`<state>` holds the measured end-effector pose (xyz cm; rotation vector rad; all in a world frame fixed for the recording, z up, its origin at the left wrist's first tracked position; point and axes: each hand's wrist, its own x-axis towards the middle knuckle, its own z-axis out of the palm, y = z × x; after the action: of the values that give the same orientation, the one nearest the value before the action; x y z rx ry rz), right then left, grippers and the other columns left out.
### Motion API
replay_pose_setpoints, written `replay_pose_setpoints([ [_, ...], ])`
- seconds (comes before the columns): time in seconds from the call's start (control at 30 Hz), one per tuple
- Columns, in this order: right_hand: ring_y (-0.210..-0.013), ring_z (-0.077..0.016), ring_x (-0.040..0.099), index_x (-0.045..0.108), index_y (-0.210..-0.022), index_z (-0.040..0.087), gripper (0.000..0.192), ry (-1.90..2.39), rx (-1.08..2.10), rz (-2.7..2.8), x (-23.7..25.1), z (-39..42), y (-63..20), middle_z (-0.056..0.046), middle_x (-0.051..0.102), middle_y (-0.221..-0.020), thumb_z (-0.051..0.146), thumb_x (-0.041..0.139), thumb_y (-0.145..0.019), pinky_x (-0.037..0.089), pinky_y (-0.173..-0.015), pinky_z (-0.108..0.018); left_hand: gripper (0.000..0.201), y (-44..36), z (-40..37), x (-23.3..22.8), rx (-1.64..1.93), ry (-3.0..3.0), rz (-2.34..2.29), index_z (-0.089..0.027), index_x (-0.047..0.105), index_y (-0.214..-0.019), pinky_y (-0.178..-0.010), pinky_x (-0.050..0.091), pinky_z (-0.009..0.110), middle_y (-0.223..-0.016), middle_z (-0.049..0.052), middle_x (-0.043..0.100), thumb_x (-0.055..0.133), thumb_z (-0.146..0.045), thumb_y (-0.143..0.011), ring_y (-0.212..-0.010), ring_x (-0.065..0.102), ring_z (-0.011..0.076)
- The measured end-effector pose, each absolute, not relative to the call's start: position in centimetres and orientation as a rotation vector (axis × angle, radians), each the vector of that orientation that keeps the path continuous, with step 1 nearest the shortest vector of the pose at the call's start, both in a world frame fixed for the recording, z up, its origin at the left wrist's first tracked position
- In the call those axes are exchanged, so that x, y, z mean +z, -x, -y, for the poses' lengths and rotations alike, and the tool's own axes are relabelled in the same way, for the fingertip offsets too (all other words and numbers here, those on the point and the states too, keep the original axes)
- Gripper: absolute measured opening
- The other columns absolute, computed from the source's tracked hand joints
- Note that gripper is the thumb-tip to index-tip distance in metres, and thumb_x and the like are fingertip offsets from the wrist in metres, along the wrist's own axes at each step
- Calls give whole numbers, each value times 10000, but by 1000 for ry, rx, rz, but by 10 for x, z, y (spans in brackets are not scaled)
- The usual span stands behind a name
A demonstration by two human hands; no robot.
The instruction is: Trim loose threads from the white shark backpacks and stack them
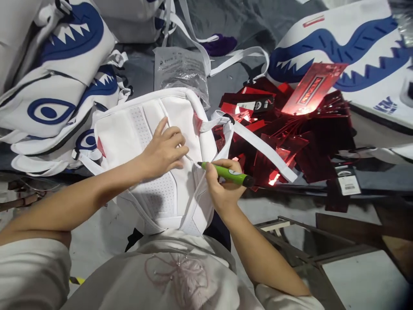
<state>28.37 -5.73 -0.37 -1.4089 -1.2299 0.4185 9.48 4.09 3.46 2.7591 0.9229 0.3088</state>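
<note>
The left hand [166, 148] lies flat, fingers spread loosely, on the back panel of a white backpack [151, 159] resting against the person's lap. The right hand [221, 183] grips a green pen [227, 173], its tip touching the backpack's right edge. A pile of red hang tags [290, 129] sits just right; shark-print bags [58, 77] are stacked far left.

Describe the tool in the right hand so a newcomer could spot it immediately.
Start at the white backpack lying back-up in the middle. At its right edge, the right hand grips a green pen-like tool. It is the only bright green thing, against the red tags.
</note>
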Motion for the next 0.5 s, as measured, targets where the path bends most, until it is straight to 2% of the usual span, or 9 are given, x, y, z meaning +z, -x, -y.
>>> replay_pose_setpoints([
  [0.1,-500,-124,526,617,-837,202,261,1428,386,1197,-4,55,-281,15,598,-679,449,619,-923,421,-469,-277,32,-95,-35,25,379,-2706,-932,-261,649,-853,-1260,21,620,-995,9,636,632,-288,-857,-1180,529,248],
  [0.3,-739,-202,656,690,-906,218,267,1529,376,1396,-8,55,-281,-35,696,-800,462,588,-947,534,-738,-380,103,-97,-31,22,458,-2541,-943,-265,647,-805,-1270,48,609,-933,6,610,573,-276,-876,-1173,533,242],
  [0.5,-723,-204,659,681,-889,217,255,1554,319,1450,-12,54,-282,-41,707,-796,449,593,-949,539,-768,-398,266,-97,-31,19,414,-2595,-959,-267,667,-853,-1280,55,553,-972,15,613,434,-320,-970,-1227,506,218],
])
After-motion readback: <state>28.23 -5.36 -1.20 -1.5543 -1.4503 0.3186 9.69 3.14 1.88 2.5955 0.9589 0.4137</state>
